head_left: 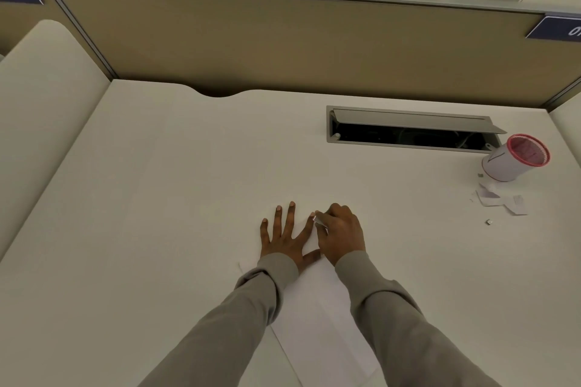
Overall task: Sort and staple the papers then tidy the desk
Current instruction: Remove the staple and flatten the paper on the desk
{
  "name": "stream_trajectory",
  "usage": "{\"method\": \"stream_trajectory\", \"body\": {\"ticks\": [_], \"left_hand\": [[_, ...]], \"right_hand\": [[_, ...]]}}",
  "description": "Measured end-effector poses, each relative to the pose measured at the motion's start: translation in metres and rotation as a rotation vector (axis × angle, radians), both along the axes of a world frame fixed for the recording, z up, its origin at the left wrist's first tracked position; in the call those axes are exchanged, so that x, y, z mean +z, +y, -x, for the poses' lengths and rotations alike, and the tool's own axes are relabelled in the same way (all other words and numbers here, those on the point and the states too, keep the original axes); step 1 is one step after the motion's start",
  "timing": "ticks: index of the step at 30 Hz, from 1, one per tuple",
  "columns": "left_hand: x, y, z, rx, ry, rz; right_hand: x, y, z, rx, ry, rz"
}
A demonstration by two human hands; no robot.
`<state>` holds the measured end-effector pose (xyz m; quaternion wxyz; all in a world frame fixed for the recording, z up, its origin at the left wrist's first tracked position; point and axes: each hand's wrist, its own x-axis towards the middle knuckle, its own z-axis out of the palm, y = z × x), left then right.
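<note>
Papers (327,317) lie as a white stack on the pale surface (157,182) directly in front of us, running from the near edge up toward our hands and hard to separate from the surface at their far end. Our left hand (284,237) rests flat on the stack with its fingers spread wide, holding nothing. Our right hand (341,234) sits just beside it, curled into a narrow grip on a small silvery object (320,220) at the top of the sheets; it may be a stapler, but too little of it shows to be sure. Well apart to the right, a white cup with a red rim (515,160) stands by the open cable hatch (412,129), with paper scraps (503,201) just in front of it.
</note>
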<state>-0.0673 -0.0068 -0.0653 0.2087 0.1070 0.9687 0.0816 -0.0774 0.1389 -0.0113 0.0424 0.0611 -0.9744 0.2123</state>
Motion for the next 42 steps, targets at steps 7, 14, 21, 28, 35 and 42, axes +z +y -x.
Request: {"method": "stream_trajectory", "body": {"ticks": [7,14,21,28,35,42], "left_hand": [[0.0,0.001,-0.001,0.002,0.026,0.009],[-0.002,0.001,-0.001,0.001,0.03,0.009],[-0.004,0.0,-0.001,0.004,0.036,0.004],[-0.004,-0.001,-0.001,0.004,0.035,-0.034],[-0.004,0.0,-0.001,0.005,0.034,-0.034],[-0.004,0.0,-0.001,0.001,0.024,0.002]], "right_hand": [[-0.002,0.003,-0.002,-0.179,-0.287,0.063],[-0.001,-0.001,0.006,-0.106,-0.273,0.027],[-0.005,-0.004,0.008,-0.227,-0.284,0.116],[-0.007,-0.004,0.017,-0.439,-0.337,0.265],[-0.005,0.004,0.006,-0.192,-0.288,0.079],[-0.004,-0.006,0.008,-0.169,-0.271,0.079]]}}
